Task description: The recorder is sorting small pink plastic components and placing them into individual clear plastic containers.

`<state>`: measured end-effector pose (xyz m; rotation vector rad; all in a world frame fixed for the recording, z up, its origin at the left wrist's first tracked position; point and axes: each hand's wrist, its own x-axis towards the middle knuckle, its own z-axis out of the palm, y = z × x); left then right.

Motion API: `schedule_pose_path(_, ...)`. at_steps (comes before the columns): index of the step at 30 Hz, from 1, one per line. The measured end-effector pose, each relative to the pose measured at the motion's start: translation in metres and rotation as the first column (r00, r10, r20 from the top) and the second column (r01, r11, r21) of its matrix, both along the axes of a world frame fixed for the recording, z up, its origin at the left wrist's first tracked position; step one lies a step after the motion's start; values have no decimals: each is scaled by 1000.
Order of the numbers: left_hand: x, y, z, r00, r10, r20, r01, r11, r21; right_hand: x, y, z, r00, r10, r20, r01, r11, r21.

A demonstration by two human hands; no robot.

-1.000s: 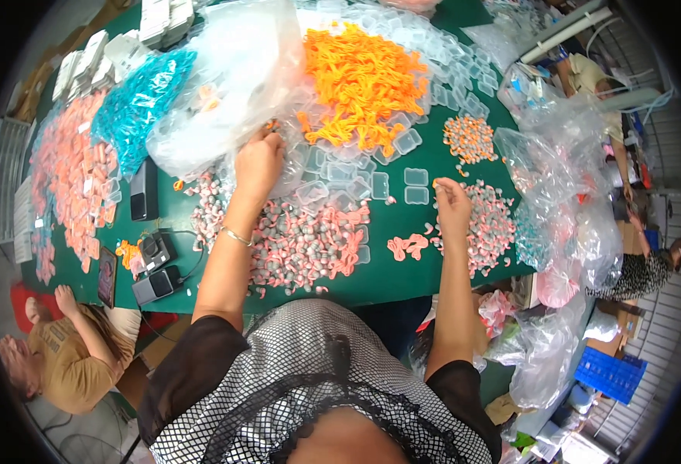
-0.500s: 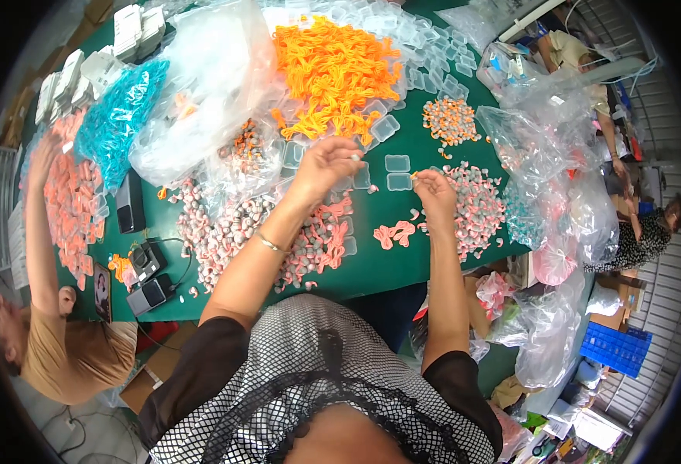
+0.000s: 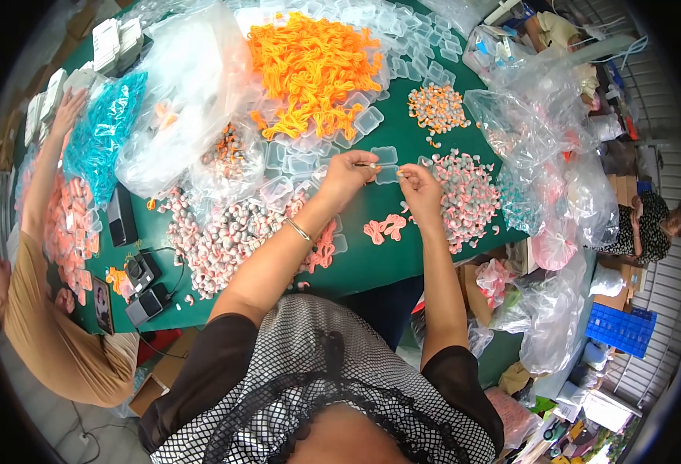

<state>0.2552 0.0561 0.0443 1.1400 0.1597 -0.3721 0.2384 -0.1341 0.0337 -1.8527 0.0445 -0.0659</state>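
Observation:
My left hand [image 3: 347,179] is closed, its thumb and forefinger pinched on a small pale piece too small to name. Close by on the right, my right hand [image 3: 421,190] pinches another small pale piece at its fingertips. Between and just beyond the hands lies an open clear plastic case [image 3: 384,156]; its near half is partly covered by my fingers. Below the hands rest two pink cord bundles [image 3: 384,229]. A heap of small grey-and-pink pieces [image 3: 468,201] sits beside my right hand, and a larger heap of similar pieces [image 3: 220,240] spreads left of my left forearm.
Orange cords [image 3: 309,69] are piled at the back among many clear cases [image 3: 426,46]. Plastic bags [image 3: 182,100] and a teal bag [image 3: 104,131] stand left; more bags [image 3: 542,131] crowd the right edge. Black devices [image 3: 145,271] lie near-left. A co-worker's arm [image 3: 42,174] reaches over pink packs.
My left hand has moved right and slightly down, from beside the clear cases to the open case, close to my right hand. The co-worker's hand has shifted farther toward the back.

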Motion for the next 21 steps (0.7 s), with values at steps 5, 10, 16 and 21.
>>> schedule_pose_path(5,-2,-11,-10,984,-4,176,-54,945,323,1,6,13,989,70,131,-14,922,-386)
schedule_pose_path(10,-2,-23,-13,826,-142,546,-266,755,600,4,10,10,977,137,165,-10,797,-604)
schedule_pose_path(16,-2,-31,-20,694,-362,622,-355,580,733,12,12,9,950,236,203,15,618,-786)
schedule_pose_path(21,-1,-32,-19,659,-469,588,-406,436,803,23,5,14,955,288,75,-109,571,-814)
